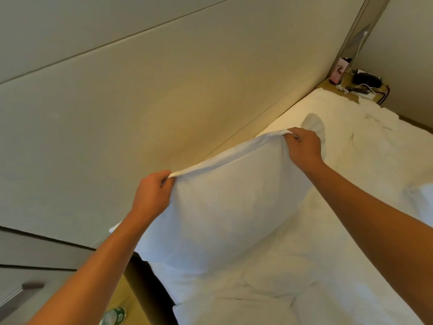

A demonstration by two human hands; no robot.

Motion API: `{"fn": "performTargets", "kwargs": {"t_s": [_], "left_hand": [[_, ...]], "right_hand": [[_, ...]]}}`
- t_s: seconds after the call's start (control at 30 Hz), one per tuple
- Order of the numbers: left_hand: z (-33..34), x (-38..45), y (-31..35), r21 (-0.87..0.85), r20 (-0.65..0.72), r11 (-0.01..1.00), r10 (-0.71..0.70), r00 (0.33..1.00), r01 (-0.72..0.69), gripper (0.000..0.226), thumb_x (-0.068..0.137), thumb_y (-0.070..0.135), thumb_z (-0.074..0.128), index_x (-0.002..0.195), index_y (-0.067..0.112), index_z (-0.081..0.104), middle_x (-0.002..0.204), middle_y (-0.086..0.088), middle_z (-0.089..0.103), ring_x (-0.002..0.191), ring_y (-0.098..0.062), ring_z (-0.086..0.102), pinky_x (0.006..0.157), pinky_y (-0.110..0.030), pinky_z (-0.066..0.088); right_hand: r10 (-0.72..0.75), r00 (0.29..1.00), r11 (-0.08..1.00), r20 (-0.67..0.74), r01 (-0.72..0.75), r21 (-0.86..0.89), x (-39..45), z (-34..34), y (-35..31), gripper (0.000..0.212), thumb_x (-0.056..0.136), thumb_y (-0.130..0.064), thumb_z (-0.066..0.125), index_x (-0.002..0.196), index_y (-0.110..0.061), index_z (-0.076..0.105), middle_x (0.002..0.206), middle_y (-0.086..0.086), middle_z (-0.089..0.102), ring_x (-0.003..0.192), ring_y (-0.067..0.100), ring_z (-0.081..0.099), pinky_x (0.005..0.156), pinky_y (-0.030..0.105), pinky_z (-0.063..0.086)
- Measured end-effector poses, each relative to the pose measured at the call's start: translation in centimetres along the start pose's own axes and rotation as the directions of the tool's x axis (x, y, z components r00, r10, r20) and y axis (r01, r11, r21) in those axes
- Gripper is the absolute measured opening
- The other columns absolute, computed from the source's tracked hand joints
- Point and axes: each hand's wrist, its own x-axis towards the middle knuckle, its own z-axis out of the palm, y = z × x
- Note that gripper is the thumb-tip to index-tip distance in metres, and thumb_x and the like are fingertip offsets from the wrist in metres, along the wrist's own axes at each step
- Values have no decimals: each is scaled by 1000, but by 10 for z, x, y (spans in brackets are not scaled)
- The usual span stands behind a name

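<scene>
Head view shows us holding the pillow (222,207) upright over the bed (339,242), left grip (152,195) and right grip (303,146) each curled tight round a top corner, so we judge it the shaking-down step, and next we should lower it evenly onto the bed.

We identify one pillow (225,207): white, rectangular, in a plain white case, soft and moderately filled. It is raised and tilted, with its broad face toward the camera. The upper edge is drawn taut into a narrow ridge between the two top corners. The left hand (152,193) pinches one corner and the right hand (303,146) pinches the other. The lower part reaches down to the white bed (351,184), near the bed's left side. One lower corner projects past that side. We note only faint creases across the case.
</scene>
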Motion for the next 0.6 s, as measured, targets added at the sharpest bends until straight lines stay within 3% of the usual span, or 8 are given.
{"fn": "performTargets", "kwargs": {"t_s": [0.13,0.3,0.4,0.6], "left_hand": [[30,-3,-21,3,104,996,-89,991,89,34,104,23,52,73,9,58,63,-8,54,66,-39,66,67,-57,57],[40,19,-34,-77,91,987,-131,987,138,30,106,22,48,82,9,61,69,-5,55,70,-35,63,75,-56,60],[35,39,-40,-89,64,985,-144,988,149,30,106,21,48,77,17,56,66,-1,50,64,-24,52,74,-57,60],[21,79,-46,-105,-30,989,-112,993,109,36,105,23,46,69,25,49,61,0,50,69,-39,67,67,-52,55]], "right_hand": [[25,995,992,92,-14,-123,-4,29,31,34,108,-28,52,124,-8,74,122,17,74,110,37,68,98,40,51],[92,992,991,86,-83,-105,4,58,47,37,108,-34,51,123,-8,73,124,16,73,111,36,68,98,35,49],[80,995,996,61,-77,-53,19,74,30,38,109,-34,49,125,-9,72,123,14,73,110,33,68,97,31,47],[87,996,990,-26,-83,118,66,102,-20,32,104,-22,49,115,-8,76,99,8,72,93,24,64,84,28,47]]}}
